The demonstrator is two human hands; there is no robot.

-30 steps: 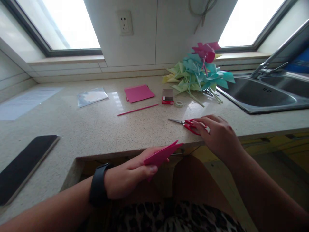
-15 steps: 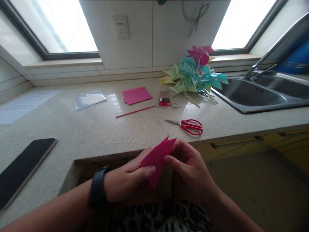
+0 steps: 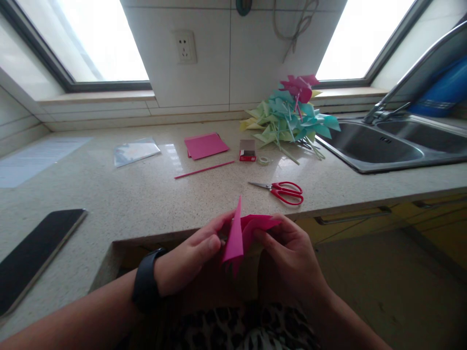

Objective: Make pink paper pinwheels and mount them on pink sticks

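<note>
Both hands pinch pink folded paper (image 3: 241,232): left hand (image 3: 189,257) w/ narrow grip on upright flap, right hand (image 3: 292,257) on the side flap. Held off table (image 3: 146,194) edge so folds open freely; scissors (image 3: 280,190) lie at 1 o'clock, near.

The folded paper (image 3: 237,233) between the hands is bright pink, matching the pink sheets (image 3: 206,145) and the thin pink stick (image 3: 204,169) on the speckled beige counter (image 3: 127,194). The scissors (image 3: 282,190) have red handles and silver blades. The small box (image 3: 247,150) is red. The pinwheels (image 3: 292,116) are pale green, yellow and teal, with one pink on top. The phone (image 3: 32,255) and the wristband (image 3: 145,279) are black; the clothing (image 3: 248,328) carries a leopard print.
</note>
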